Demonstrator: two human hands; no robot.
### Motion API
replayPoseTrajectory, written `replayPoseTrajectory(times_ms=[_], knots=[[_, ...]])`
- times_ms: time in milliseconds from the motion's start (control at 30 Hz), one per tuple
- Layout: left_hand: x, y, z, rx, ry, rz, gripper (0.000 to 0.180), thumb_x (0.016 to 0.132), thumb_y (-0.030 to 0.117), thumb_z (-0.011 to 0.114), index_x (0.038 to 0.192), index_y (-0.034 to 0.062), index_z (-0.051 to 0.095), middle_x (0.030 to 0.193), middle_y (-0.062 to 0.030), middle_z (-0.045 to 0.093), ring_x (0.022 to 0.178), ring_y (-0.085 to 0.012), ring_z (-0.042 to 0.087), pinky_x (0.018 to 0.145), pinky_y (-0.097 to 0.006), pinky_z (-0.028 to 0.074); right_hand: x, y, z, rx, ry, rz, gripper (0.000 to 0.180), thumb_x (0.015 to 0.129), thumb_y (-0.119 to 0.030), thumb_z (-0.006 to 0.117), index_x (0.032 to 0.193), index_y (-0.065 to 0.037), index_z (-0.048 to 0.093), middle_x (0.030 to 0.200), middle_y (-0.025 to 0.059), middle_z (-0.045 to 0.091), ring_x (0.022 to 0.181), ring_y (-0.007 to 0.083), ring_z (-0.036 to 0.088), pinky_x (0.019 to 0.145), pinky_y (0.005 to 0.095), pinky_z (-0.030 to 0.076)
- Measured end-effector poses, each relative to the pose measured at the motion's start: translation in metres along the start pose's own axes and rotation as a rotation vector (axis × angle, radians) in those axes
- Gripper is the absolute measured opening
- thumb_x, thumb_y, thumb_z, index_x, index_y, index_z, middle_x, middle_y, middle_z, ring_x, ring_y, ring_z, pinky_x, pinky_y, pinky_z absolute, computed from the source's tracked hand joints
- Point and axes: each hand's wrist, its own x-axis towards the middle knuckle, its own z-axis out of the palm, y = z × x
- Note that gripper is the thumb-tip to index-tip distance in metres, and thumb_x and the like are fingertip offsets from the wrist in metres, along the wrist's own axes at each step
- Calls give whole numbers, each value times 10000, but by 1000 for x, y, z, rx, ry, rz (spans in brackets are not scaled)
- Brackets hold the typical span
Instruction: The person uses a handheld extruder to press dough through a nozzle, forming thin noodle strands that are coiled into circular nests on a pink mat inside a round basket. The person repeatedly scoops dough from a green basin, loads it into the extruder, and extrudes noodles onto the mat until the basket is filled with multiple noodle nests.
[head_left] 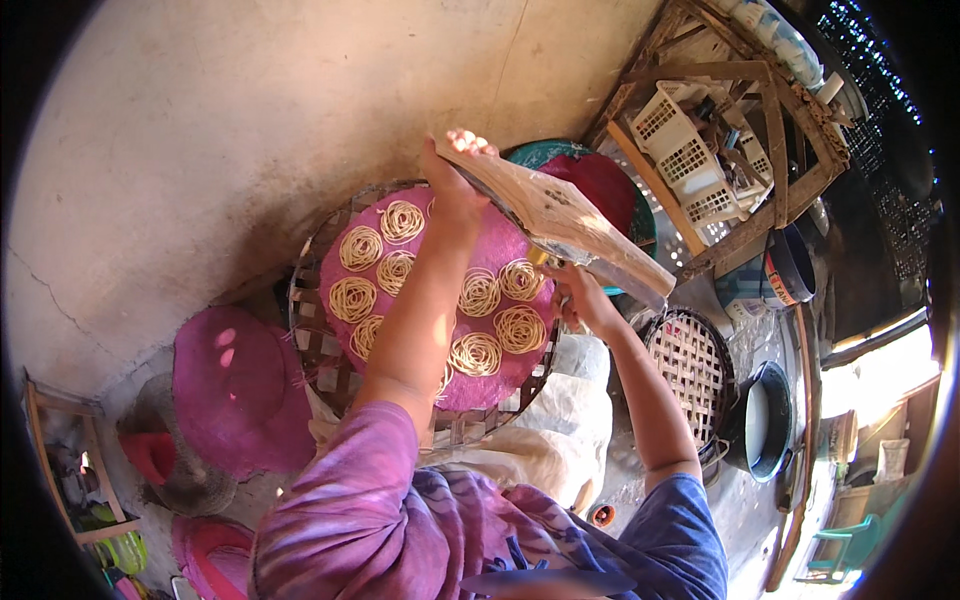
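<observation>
A thick wooden board (585, 215) slants over the far right part of a round woven tray (312, 345). My left hand (458, 182) is closed around the board's upper left end, its fingertips showing over the top. My right hand (585, 297) is below the board's lower edge, fingers curled beside a small yellow piece (538, 256); the board partly hides what it grips. On the tray lies a pink round sheet (512, 385) bearing several coiled nests of pale noodle-like strands (477, 292). My left forearm covers part of them.
Behind the board stands a teal basin (540, 150) with dark red material. A white plastic crate (675, 150) rests in a wooden frame at far right. An openwork woven basket (690, 350) and a dark tub (765, 440) sit at right. Pink round material (240, 400) lies left, near the wall (200, 150).
</observation>
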Motion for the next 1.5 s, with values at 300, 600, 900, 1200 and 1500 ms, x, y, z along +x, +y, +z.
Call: replayPoseTrajectory(times_ms=[300, 600, 900, 1200, 1500], knots=[[19, 74, 60, 299, -115, -102, 586, 961, 643, 287, 749, 135, 489, 639, -1, 482, 613, -185, 494, 707, -375, 429, -3, -121, -11, 371, -328, 123, 866, 945, -737, 231, 1325, -13, 518, 823, 132, 668, 650, 192, 679, 581, 294, 575], [22, 125, -2, 173, 66, -58, 581, 977, 609, 222, 783, 119, 466, 639, -5, 434, 593, -183, 451, 678, -376, 425, 41, -151, 49, -426, -43, 198, 804, 969, -711, 267, 906, -8, 653, 601, 60, 579, 503, 127, 569, 433, 266, 433], [24, 114, 27, 103, 167, -73, 564, 959, 611, 240, 744, 138, 458, 608, 13, 422, 547, -161, 426, 623, -365, 406, 25, -183, 38, -405, -27, 189, 765, 968, -693, 331, 893, 5, 635, 549, 30, 529, 445, 109, 518, 410, 277, 404], [9, 112, -6, 84, -9, -105, 389, 933, 497, 409, 763, 154, 476, 600, 40, 435, 555, -137, 453, 665, -340, 426, 9, -159, 40, -329, -66, 221, 775, 933, -724, 380, 811, 0, 627, 559, 50, 539, 447, 130, 531, 422, 298, 414], [16, 116, -40, -88, -158, -100, 317, 838, 393, 647, 695, 163, 482, 590, 88, 489, 533, -84, 488, 620, -265, 443, 47, -93, 59, 711, -315, 186, 920, 880, -815, 230, 1301, -40, 493, 858, 189, 659, 516, 188, 619, 516, 309, 554]])
